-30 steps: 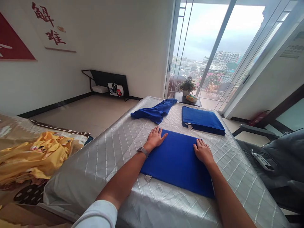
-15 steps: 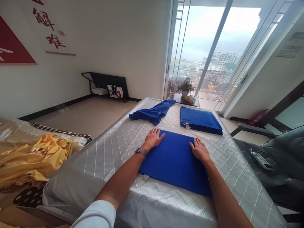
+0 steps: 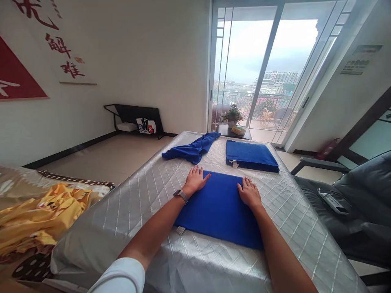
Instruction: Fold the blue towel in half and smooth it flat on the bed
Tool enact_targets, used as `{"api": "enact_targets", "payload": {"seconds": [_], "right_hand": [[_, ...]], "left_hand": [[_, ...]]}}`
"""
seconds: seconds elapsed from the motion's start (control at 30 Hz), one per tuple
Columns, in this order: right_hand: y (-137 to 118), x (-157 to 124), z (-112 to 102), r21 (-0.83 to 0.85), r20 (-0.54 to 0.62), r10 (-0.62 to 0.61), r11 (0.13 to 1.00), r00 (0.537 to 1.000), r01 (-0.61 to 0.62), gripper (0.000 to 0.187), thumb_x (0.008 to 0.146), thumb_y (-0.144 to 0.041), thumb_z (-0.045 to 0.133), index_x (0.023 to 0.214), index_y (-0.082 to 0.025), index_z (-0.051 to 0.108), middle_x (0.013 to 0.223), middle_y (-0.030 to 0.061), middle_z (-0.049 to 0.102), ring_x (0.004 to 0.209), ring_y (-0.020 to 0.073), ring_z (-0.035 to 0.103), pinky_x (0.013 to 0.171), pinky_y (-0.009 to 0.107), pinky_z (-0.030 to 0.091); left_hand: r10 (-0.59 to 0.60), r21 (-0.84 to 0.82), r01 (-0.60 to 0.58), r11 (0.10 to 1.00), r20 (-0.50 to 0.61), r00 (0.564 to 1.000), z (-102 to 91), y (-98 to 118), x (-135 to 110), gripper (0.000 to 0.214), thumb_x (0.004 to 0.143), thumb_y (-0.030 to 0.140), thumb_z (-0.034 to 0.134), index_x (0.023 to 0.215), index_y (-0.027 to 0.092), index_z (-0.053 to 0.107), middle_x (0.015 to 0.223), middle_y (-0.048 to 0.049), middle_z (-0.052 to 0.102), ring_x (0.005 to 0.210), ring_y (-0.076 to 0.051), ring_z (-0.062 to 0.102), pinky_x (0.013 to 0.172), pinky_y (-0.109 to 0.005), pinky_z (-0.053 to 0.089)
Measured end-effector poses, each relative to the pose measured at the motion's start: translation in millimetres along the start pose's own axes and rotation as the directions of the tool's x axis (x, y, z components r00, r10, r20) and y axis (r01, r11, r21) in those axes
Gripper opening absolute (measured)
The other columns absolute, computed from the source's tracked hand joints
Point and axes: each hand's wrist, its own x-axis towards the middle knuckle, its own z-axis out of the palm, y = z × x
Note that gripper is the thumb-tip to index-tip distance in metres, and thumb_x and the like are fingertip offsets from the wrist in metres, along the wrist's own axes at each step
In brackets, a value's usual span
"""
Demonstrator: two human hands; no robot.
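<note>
one folded blue cloth [image 3: 218,211] lies flat on the silver quilted cover [image 3: 137,203], in the near middle of the scene. the left hand [image 3: 195,180] rests at the far left corner of this cloth; its palm is down, its fingers are stretched toward the far side, and its thumb points right over the blue. the right hand [image 3: 249,193] rests at the far right edge, also palm down, with its thumb turned to the left. both hands are uncurled and released, only laid on the cloth from above. so the larger part of the cloth is between them and on their near side, between the forearms. one white label [image 3: 180,230] comes out at its near left corner. on the left wrist is a watch [image 3: 181,195]. beyond the right hand, apart from it, lies a stack of blue cloths [image 3: 252,154]. beyond the left hand lies a crumpled blue cloth [image 3: 194,149]. at the left is a heap of yellow fabric [image 3: 45,213]; at the right, a dark armchair [image 3: 360,191].
</note>
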Motion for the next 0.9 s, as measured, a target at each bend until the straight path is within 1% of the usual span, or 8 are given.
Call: {"api": "enact_targets", "payload": {"seconds": [0.1, 0.2, 0.27, 0.33, 0.4, 0.53, 0.7, 0.9], "right_hand": [[0.4, 0.5, 1.8, 0.0, -0.01, 0.0, 1.0, 1.0, 0.0, 0.068, 0.103, -0.047, 0.019, 0.159, -0.009, 0.022, 0.166, 0.0073, 0.019, 0.153, 0.0204, 0.013, 0.124, 0.038, 0.009], [2.3, 0.3, 4.4, -0.016, -0.022, -0.013, 1.0, 1.0, 0.013, 0.067, 0.103, -0.045, 0.019, 0.159, -0.01, 0.023, 0.166, 0.008, 0.02, 0.153, 0.0207, 0.013, 0.123, 0.038, 0.01], [4.2, -0.4, 5.7, -0.041, -0.022, -0.031, 0.999, 0.999, 0.03, 0.063, 0.104, -0.042, 0.019, 0.159, -0.012, 0.024, 0.166, 0.0076, 0.02, 0.153, 0.0203, 0.013, 0.123, 0.038, 0.011], [5.6, -1.3, 6.2, -0.065, -0.023, -0.048, 0.997, 0.999, 0.046, 0.061, 0.103, -0.037, 0.02, 0.159, -0.014, 0.025, 0.166, 0.0067, 0.02, 0.153, 0.0195, 0.013, 0.123, 0.038, 0.012], [5.9, -1.9, 5.7, -0.07, -0.026, -0.052, 0.996, 0.998, 0.05, 0.061, 0.103, -0.037, 0.02, 0.159, -0.013, 0.024, 0.166, 0.0064, 0.02, 0.153, 0.0193, 0.013, 0.123, 0.038, 0.013], [3.0, -1.6, 2.7, -0.044, -0.015, -0.03, 0.999, 0.999, 0.029, 0.064, 0.103, -0.04, 0.018, 0.159, -0.009, 0.023, 0.166, 0.0071, 0.019, 0.153, 0.02, 0.014, 0.123, 0.038, 0.012], [0.8, -0.9, 1.2, -0.002, -0.009, -0.012, 1.0, 1.0, 0.012, 0.065, 0.103, -0.043, 0.017, 0.159, -0.009, 0.023, 0.166, 0.0067, 0.019, 0.153, 0.0198, 0.013, 0.124, 0.039, 0.01], [1.9, 0.0, 2.1, -0.003, -0.006, -0.011, 1.0, 1.0, 0.011, 0.065, 0.103, -0.043, 0.017, 0.159, -0.01, 0.023, 0.166, 0.0063, 0.019, 0.153, 0.0195, 0.012, 0.124, 0.039, 0.01]], "left_hand": [[0.148, -0.079, -0.148, 0.986, -0.006, 0.989, 1.2, 44.8, -2.2, 0.082, 0.101, 0.065, 0.012, 0.152, 0.006, 0.039, 0.159, -0.0195, 0.034, 0.149, -0.029, 0.027, 0.122, -0.044, 0.021], [0.332, -0.143, -0.335, 0.931, -0.047, 0.942, 7.6, 99.5, -7.2, 0.076, 0.103, 0.06, 0.013, 0.151, 0.008, 0.041, 0.158, -0.0172, 0.038, 0.149, -0.026, 0.029, 0.122, -0.039, 0.022], [0.409, -0.166, -0.419, 0.893, -0.09, 0.908, 13.3, 130.0, -10.3, 0.072, 0.104, 0.056, 0.013, 0.152, 0.009, 0.04, 0.158, -0.0155, 0.038, 0.149, -0.024, 0.029, 0.122, -0.038, 0.021], [0.432, -0.194, -0.445, 0.875, -0.106, 0.896, 18.8, 148.8, -12.1, 0.07, 0.105, 0.054, 0.012, 0.153, 0.011, 0.038, 0.158, -0.0135, 0.038, 0.149, -0.023, 0.029, 0.123, -0.039, 0.02], [0.419, -0.217, -0.43, 0.876, -0.099, 0.903, 22.7, 154.0, -12.7, 0.07, 0.105, 0.054, 0.011, 0.153, 0.011, 0.038, 0.159, -0.0126, 0.038, 0.149, -0.023, 0.028, 0.123, -0.04, 0.019], [0.374, -0.213, -0.379, 0.9, -0.066, 0.925, 22.8, 130.2, -11.4, 0.075, 0.103, 0.06, 0.009, 0.153, 0.013, 0.039, 0.159, -0.012, 0.036, 0.15, -0.024, 0.026, 0.124, -0.042, 0.018], [0.233, -0.174, -0.232, 0.957, -0.016, 0.972, 13.5, 66.0, -8.2, 0.079, 0.1, 0.066, 0.008, 0.154, 0.016, 0.038, 0.161, -0.0105, 0.034, 0.151, -0.024, 0.025, 0.124, -0.044, 0.017], [0.069, -0.104, -0.068, 0.992, 0.006, 0.998, 9.1, -8.2, -9.5, 0.08, 0.102, 0.064, 0.01, 0.155, 0.01, 0.034, 0.162, -0.0144, 0.028, 0.151, -0.025, 0.022, 0.124, -0.042, 0.014]]}}
